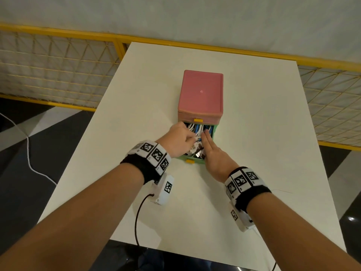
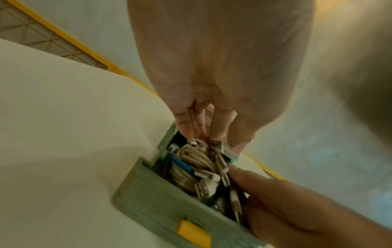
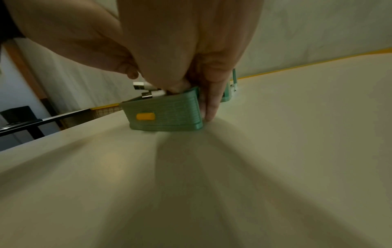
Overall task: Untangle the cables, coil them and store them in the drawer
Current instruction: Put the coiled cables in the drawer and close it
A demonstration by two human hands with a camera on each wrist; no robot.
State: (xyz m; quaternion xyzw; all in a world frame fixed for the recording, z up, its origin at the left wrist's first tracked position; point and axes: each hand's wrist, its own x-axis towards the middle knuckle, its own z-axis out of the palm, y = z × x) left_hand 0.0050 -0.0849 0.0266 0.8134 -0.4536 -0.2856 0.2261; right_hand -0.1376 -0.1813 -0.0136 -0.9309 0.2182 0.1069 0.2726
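The green drawer (image 1: 214,132) stands pulled out toward the near side from under the pink box (image 1: 201,90) on the white bench (image 1: 254,133). Cables (image 2: 195,159) (white and blue, coiled, plugs showing) fill the drawer. The left hand (image 1: 178,140) reaches in from the left, its fingers (image 2: 186,127) curled down and pinching the cables. The right hand (image 1: 214,159) lies over the drawer's near right corner, fingers straight and pressed together on the cables, one finger down the outer side wall.
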